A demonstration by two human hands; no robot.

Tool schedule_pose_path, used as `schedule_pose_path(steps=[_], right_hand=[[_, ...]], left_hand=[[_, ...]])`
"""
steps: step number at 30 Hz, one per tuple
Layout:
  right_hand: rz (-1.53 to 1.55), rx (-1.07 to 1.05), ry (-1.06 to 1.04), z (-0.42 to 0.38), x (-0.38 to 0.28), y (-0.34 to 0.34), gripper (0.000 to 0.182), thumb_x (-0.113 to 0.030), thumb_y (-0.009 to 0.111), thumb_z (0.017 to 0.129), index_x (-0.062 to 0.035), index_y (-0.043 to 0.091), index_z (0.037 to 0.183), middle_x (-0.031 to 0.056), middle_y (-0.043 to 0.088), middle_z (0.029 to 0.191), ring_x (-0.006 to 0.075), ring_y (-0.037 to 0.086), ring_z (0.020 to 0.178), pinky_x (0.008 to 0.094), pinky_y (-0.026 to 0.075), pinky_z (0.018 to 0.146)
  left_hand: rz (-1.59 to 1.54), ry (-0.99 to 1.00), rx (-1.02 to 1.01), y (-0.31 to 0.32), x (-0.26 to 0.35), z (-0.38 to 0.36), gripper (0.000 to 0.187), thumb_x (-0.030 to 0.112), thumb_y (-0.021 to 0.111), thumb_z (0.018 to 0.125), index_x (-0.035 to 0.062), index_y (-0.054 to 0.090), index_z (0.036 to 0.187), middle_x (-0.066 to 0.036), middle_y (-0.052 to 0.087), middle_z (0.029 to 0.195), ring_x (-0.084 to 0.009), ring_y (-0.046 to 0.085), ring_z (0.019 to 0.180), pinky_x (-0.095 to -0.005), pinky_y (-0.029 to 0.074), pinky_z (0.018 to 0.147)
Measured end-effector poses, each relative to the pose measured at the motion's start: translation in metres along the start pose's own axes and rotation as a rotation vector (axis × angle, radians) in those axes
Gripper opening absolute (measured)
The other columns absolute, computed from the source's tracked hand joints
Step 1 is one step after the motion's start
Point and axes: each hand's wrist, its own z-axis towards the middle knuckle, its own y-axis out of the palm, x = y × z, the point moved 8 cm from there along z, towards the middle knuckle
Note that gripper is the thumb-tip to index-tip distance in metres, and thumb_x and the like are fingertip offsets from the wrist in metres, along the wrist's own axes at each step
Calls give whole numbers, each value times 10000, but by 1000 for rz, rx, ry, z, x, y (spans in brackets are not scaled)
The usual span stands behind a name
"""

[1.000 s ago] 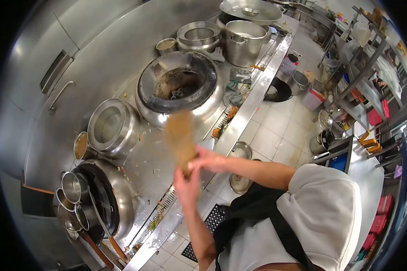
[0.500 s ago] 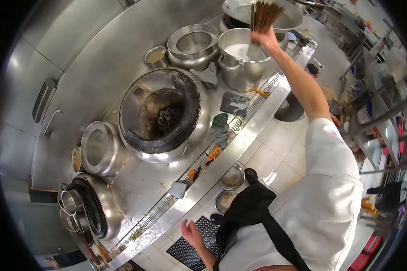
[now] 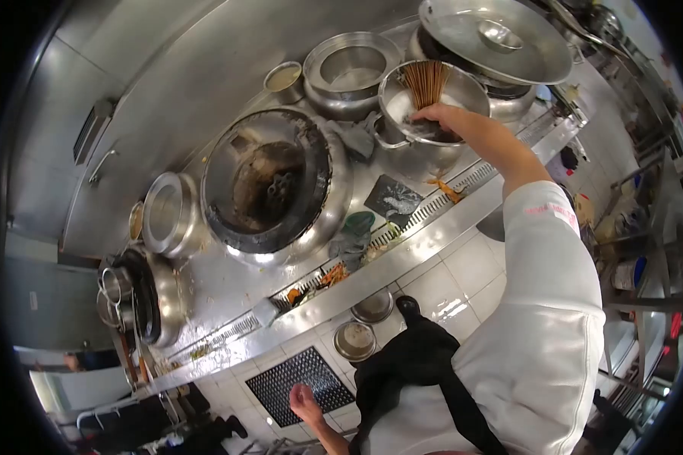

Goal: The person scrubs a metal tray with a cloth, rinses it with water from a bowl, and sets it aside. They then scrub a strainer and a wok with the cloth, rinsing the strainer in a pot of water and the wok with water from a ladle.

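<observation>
My right hand (image 3: 442, 120) is closed around the lower part of a bamboo brush (image 3: 425, 82), inside the mouth of a tall steel pot (image 3: 478, 102) with whitish, foamy contents. The brush's thin brown sticks fan upward. Low in the view, my left hand (image 3: 304, 402) hangs over a black floor mat (image 3: 300, 385); its fingers look loosely curled, and whether they hold anything is not clear. Left of the pot, a grey cloth or glove (image 3: 355, 139) lies beside the large wok burner (image 3: 269, 182).
A wide steel wok (image 3: 463, 42) with a small bowl (image 3: 499, 35) in it stands behind the pot. A lidded steel container (image 3: 353, 68) is left of it. Food scraps (image 3: 332, 274) lie along the drain grate. Two metal bowls (image 3: 354, 340) are on the floor.
My right hand has lowered with the brush into the pot. The camera view has shifted, showing more of the wok at the back. My left hand still hangs low.
</observation>
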Motion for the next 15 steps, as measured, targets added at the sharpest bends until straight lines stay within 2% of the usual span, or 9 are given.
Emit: schedule_pose_path(steps=[1, 3, 4, 5, 7, 9, 11, 14, 15], right_hand=[[0, -20, -4, 20, 1, 3, 789, -291, 869, 726, -52, 525, 1394, 154, 512, 1426, 279, 449, 1335, 514, 416, 1004], [-32, -92, -269, 59, 0, 6, 713, -303, 870, 705, -52, 599, 1315, 141, 613, 1299, 250, 531, 1233, 451, 449, 958], [-188, -49, -320, 55, -2, -2, 674, -319, 865, 692, -29, 630, 1253, 139, 675, 1184, 245, 612, 1086, 388, 471, 900], [-194, -54, -307, 17, -11, -4, 674, -319, 865, 692, -29, 630, 1253, 139, 675, 1184, 245, 612, 1086, 388, 471, 900], [-64, 158, -388, -59, -50, -30, 549, -328, 829, 711, -31, 660, 1141, 162, 693, 1124, 258, 661, 1023, 383, 501, 903], [-181, 531, -695, -110, -83, -65, 781, -428, 811, 736, -1, 502, 1313, 199, 688, 1133, 334, 662, 1040, 404, 499, 911], [-150, 600, -886, -149, -116, -93, 831, -473, 793, 741, -18, 452, 1348, 226, 674, 1161, 375, 646, 1083, 429, 503, 927], [-74, 566, -927, -203, -165, -132, 830, -431, 827, 699, -84, 480, 1368, 198, 681, 1153, 354, 654, 1077, 430, 523, 898], [-98, 528, -1085, -229, -188, -135, 688, -279, 760, 720, -49, 502, 1314, 189, 653, 1177, 335, 646, 1050, 433, 520, 857]], left_hand=[[-10, -35, 6, 2, 5, -7, 258, 135, 656, 898, -53, 638, 1074, -74, 661, 866, -139, 612, 776, -267, 496, 656], [-81, -12, -29, -1, -6, -15, 251, 128, 648, 918, -52, 631, 1092, -72, 662, 885, -143, 623, 804, -267, 513, 669], [-53, -32, -29, 1, -9, -19, 242, 125, 645, 925, -50, 631, 1092, -72, 662, 895, -143, 622, 805, -265, 518, 672], [-23, -55, -28, 0, -10, -25, 233, 123, 641, 933, -47, 630, 1091, -72, 662, 906, -144, 622, 805, -263, 524, 675], [-24, -59, -27, -3, -15, -25, 225, 125, 646, 936, -41, 635, 1087, -75, 662, 922, -148, 625, 804, -257, 529, 678], [-84, -117, 15, -13, -22, -26, 212, 127, 644, 936, -30, 640, 1078, -71, 659, 911, -150, 635, 803, -250, 523, 665], [-104, -138, 10, -16, -24, -25, 207, 135, 652, 933, -19, 646, 1070, -62, 655, 901, -146, 637, 787, -241, 516, 653], [-26, -84, -37, -11, -14, -12, 220, 169, 658, 932, -10, 650, 1060, -56, 656, 877, -129, 631, 766, -234, 493, 618], [-25, -86, -40, -11, -15, -8, 220, 169, 658, 932, -10, 650, 1060, -56, 656, 877, -129, 631, 766, -234, 493, 618]])
